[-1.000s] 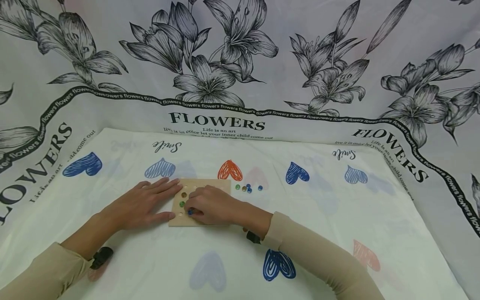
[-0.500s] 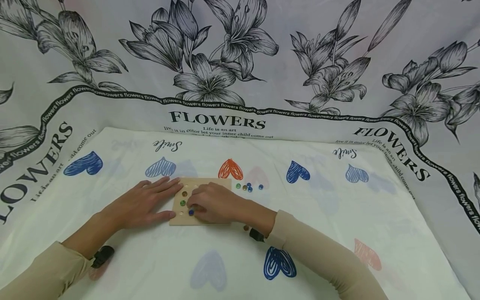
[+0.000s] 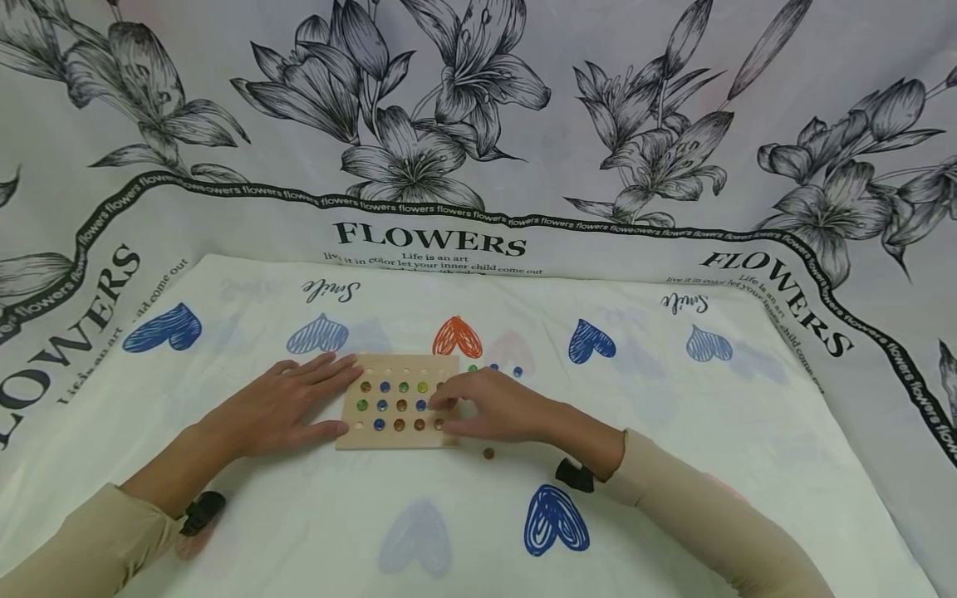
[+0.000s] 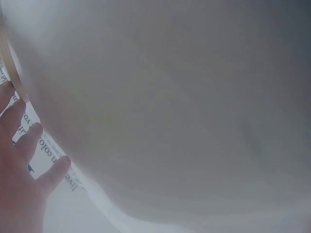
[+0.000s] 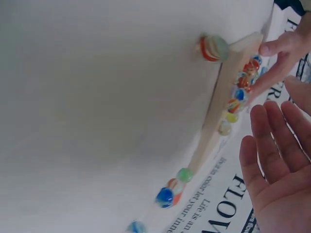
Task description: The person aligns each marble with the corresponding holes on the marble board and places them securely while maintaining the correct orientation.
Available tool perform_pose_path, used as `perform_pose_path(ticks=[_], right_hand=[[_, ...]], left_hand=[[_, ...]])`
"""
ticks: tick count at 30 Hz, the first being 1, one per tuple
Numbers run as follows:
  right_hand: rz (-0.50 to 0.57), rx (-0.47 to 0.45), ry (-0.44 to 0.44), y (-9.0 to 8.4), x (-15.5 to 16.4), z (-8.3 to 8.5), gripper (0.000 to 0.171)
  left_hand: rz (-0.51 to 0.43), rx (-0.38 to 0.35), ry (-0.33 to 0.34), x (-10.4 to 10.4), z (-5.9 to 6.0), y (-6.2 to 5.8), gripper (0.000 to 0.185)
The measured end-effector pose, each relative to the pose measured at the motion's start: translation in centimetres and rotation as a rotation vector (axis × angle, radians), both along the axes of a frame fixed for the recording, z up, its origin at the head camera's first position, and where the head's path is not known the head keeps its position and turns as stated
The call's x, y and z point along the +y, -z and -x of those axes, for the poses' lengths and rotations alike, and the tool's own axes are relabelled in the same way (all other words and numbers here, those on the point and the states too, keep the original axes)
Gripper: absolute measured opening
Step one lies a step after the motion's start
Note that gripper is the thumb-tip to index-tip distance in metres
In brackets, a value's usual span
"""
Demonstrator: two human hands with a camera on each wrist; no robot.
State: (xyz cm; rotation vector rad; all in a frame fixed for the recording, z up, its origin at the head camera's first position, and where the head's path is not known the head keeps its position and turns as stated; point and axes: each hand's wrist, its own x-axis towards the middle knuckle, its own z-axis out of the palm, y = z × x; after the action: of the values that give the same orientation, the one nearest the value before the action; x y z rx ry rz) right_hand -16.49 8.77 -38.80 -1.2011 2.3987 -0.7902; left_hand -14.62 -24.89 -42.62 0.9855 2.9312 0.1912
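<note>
Your left hand (image 3: 287, 407) lies flat, fingers straight, touching the wooden board's (image 3: 396, 436) left edge. Your right hand (image 3: 497, 407) is relaxed and holds nothing, fingertips at the board's right edge.

The board sits mid-cloth (image 3: 673, 465), three rows of holes mostly filled with glass marbles (image 3: 401, 405).

Marbles look hard, smooth and slippery, so they'll likely roll on any tilt. Pinch one from above with thumb and forefinger.

The board looks stiff and light; keep it pinned.

Loose marbles (image 3: 493, 368) lie just behind your right hand, and one stray marble (image 3: 488, 453) is near the board's front right corner. There is open cloth to the right and front; the draped backdrop (image 3: 478, 124) rises behind.
</note>
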Motion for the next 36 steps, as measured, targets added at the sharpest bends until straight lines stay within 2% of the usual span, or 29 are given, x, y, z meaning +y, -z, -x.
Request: perform_pose_path(ticks=[8,13,21,28,36], right_hand=[[-0.048,-0.160,0.058,1.2,2.9,-0.8,0.029],[-0.069,-0.182,0.061,1.8,4.3,-1.1,0.029],[-0.042,-0.231,0.050,2.8,5.7,-1.3,0.028],[-0.018,-0.217,-0.006,3.4,5.8,-1.2,0.029],[-0.024,-0.165,-0.026,3.4,5.4,-1.2,0.026]], left_hand=[[-0.017,0.011,0.014,-0.1,-0.2,-0.1,0.076],[-0.025,0.028,0.022,-0.2,-0.1,0.2,0.076],[-0.019,0.020,0.014,-0.3,0.0,0.2,0.076],[-0.025,0.025,0.017,-0.2,0.0,0.2,0.076],[-0.015,0.023,0.015,-0.1,0.0,0.1,0.076]])
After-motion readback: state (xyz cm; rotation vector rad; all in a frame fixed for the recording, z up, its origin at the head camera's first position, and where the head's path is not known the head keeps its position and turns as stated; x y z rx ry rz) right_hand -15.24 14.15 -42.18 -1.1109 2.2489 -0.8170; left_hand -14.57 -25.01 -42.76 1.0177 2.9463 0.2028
